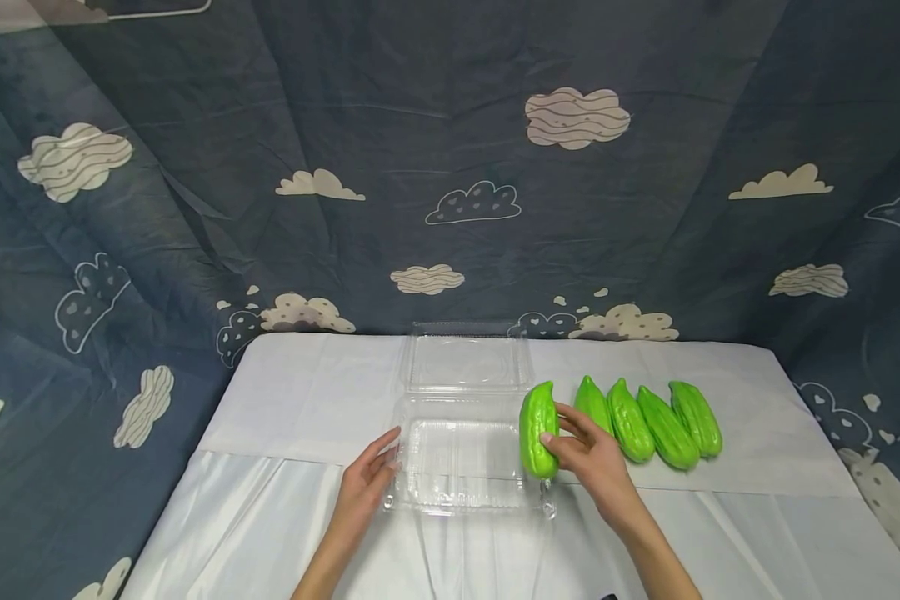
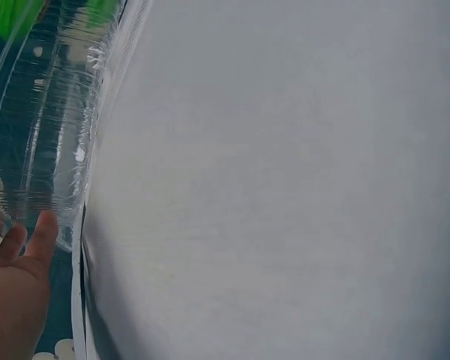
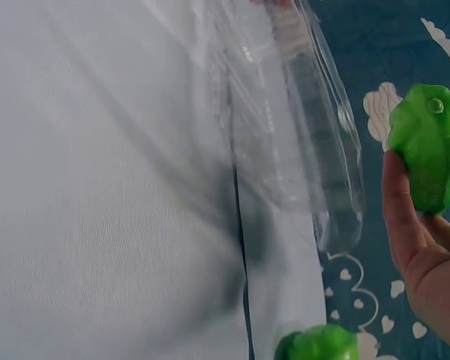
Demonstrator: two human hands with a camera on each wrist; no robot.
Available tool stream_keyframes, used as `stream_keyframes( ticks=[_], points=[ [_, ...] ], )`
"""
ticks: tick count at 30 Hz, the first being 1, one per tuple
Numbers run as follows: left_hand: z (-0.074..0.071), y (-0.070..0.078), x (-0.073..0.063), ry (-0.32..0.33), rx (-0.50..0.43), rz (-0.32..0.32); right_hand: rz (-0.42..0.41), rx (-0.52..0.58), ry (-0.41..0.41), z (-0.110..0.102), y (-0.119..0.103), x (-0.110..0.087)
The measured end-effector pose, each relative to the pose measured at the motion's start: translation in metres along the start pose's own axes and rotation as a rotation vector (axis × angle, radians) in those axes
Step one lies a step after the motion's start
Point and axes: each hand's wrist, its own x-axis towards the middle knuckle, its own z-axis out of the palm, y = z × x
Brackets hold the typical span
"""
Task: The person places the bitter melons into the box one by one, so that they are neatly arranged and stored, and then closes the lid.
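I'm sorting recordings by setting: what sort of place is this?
Probably a makeshift filming booth: dark cloud-print cloth hangs behind and beside a white-covered table, where a row of green gourds lies beside an open clear plastic box.

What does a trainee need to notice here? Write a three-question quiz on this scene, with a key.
1. Which hand holds a glossy, elongated green gourd?
2. True or false: the lid of the clear, rectangular plastic box is closed.
3. How many other green gourds lie on the white, cloth-covered table?

Key:
1. The right hand.
2. False; it is open.
3. Four.
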Motion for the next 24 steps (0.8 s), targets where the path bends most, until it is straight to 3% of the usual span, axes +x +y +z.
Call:
stream_keyframes(
  ticks=[24],
  points=[
    [0.000, -0.002, 0.001, 0.005, 0.012, -0.015, -0.022, 0.059, -0.112, 0.040, -0.004, -0.002]
  ],
)
